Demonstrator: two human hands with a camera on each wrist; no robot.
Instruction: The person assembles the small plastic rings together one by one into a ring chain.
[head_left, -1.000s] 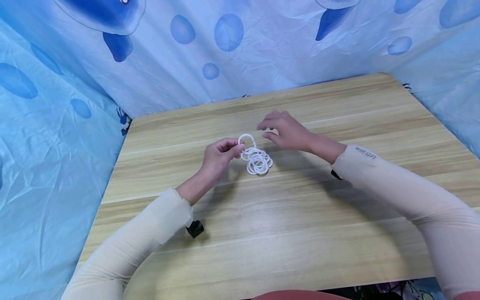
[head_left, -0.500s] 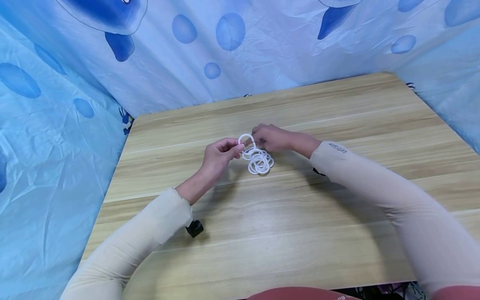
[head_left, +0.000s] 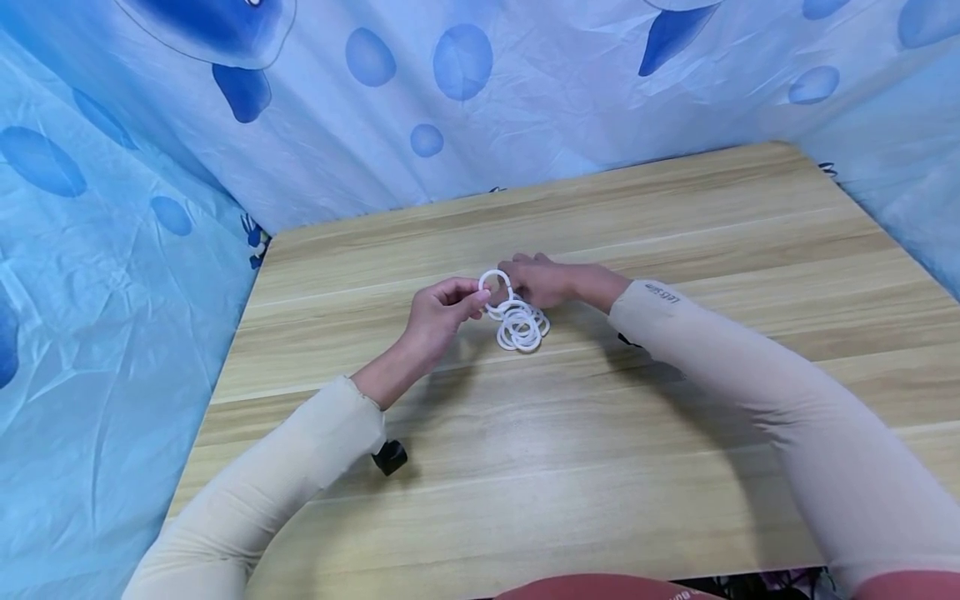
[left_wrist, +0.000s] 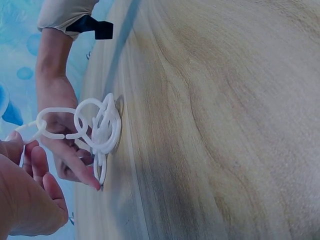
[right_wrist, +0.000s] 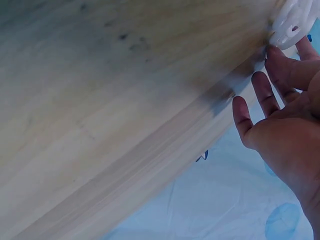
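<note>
A white plastic link chain (head_left: 519,323) lies bunched on the wooden table, its end ring raised upright on the left. My left hand (head_left: 442,315) pinches that raised ring between thumb and fingers. In the left wrist view the chain (left_wrist: 106,125) runs from the left hand (left_wrist: 30,190) through open-gapped links to the bunch. My right hand (head_left: 543,279) is at the far right side of the chain. A straight finger of the right hand (left_wrist: 65,155) touches the lowest link. In the right wrist view, the right hand's (right_wrist: 285,120) other fingers are loosely bent, near the links (right_wrist: 292,25).
The wooden tabletop (head_left: 480,467) extends around both hands. A blue patterned curtain (head_left: 300,125) hangs behind its far edge and along the left side. Black wrist-worn devices (head_left: 390,457) show below the sleeves.
My right hand has moved left and down from above the table to the chain, its fingertips now at the links. The left hand keeps its pinch on the end ring, almost still.
</note>
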